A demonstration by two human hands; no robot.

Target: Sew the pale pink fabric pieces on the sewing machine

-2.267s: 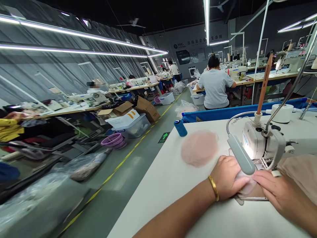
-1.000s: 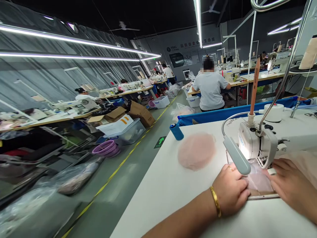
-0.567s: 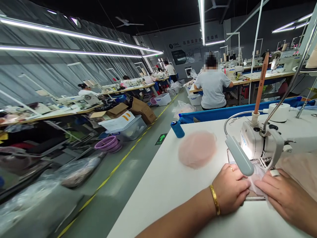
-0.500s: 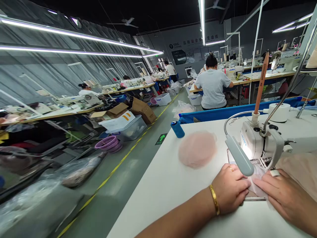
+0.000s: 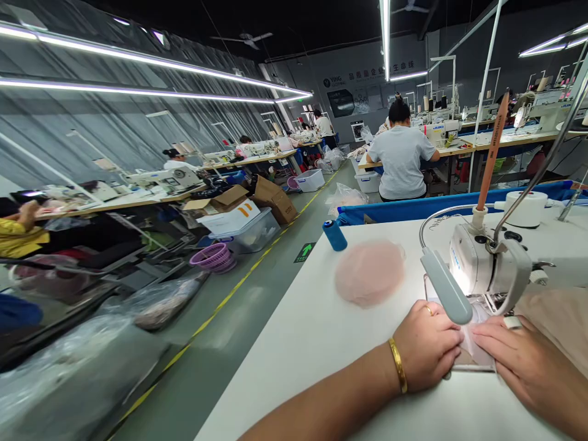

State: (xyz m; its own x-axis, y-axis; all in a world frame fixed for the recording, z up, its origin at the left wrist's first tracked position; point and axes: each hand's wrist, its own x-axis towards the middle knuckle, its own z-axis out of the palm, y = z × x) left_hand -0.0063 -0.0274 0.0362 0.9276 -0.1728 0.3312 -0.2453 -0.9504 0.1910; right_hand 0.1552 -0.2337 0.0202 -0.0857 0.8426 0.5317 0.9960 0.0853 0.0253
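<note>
My left hand (image 5: pixel 427 346), with a gold bangle at the wrist and a ring, lies curled on a small piece of pale pink fabric (image 5: pixel 478 349) in front of the white sewing machine (image 5: pixel 487 269). Fingers flat, my right hand (image 5: pixel 528 364) presses the same piece from the right. The fabric sits under the machine's head, beside its grey lamp arm (image 5: pixel 444 286). A stack of round pink fabric pieces (image 5: pixel 370 272) lies on the white table (image 5: pixel 321 343) just beyond my left hand.
A blue thread spool (image 5: pixel 335 235) stands near the table's far left corner. Beige cloth (image 5: pixel 560 318) lies at the right. Behind a blue bin edge (image 5: pixel 413 208) a person in a grey shirt (image 5: pixel 400 160) sits. An aisle with boxes and baskets (image 5: pixel 239 226) runs left.
My right hand came forward from beside the needle and now lies flat on the fabric again. My left hand stayed on the piece. The view shifted slightly.
</note>
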